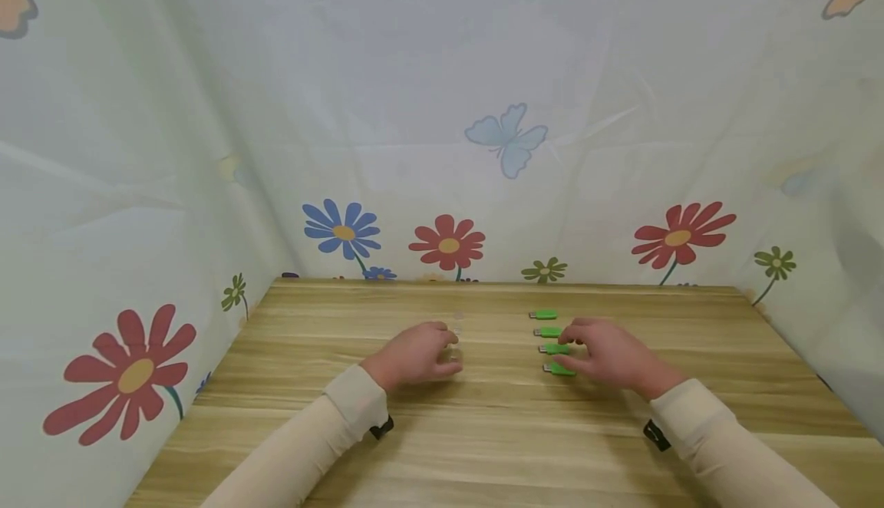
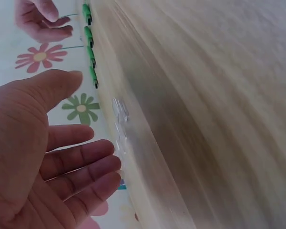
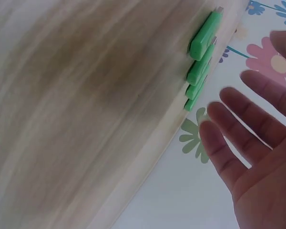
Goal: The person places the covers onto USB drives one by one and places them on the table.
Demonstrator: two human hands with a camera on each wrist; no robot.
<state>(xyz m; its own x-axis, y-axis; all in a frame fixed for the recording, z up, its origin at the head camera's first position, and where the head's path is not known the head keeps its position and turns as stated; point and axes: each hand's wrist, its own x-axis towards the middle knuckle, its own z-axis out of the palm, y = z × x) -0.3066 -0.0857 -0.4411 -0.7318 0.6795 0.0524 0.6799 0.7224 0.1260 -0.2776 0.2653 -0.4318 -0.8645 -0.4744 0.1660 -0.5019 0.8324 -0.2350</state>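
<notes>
Several green USB flash drives (image 1: 544,315) lie in a column on the wooden table, their metal plugs pointing left. My right hand (image 1: 611,354) hovers over the right ends of the nearer drives (image 3: 206,36), fingers spread and nothing held. To the left, small clear plastic pieces (image 2: 120,109) form another column, partly hidden by my left hand (image 1: 414,358) in the head view. Fingers loosely extended, that hand stays just above and beside them, with an empty palm in the left wrist view.
The wood-grain table (image 1: 483,446) ends at the back against a white curtain (image 1: 400,147) printed with flowers and a butterfly. More of the same fabric hangs along both sides. Dark straps (image 1: 381,427) show at my sleeve cuffs.
</notes>
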